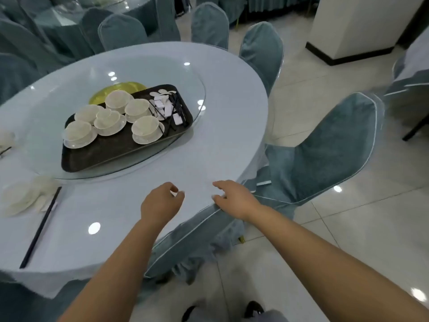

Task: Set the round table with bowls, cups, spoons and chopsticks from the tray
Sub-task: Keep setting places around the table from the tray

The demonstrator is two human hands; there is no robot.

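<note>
A dark tray [97,156] lies on the glass turntable [195,126] of the round table [209,159]. It carries several white bowls on saucers [147,131], white spoons [162,98] and black chopsticks [178,110]. One place is set at the left edge: a white bowl and plate [21,201] with black chopsticks [41,226] beside them. My left hand [160,203] hovers over the near table edge, fingers loosely curled, holding nothing. My right hand [234,198] rests on the top of a chair back [190,238], fingers relaxed.
Blue-covered chairs ring the table; one [325,156] stands to the right, turned outward. Another white dish [5,138] sits at the far left edge. A yellow disc [109,92] shows under the turntable glass. A white pillar [362,24] and tiled floor lie to the right.
</note>
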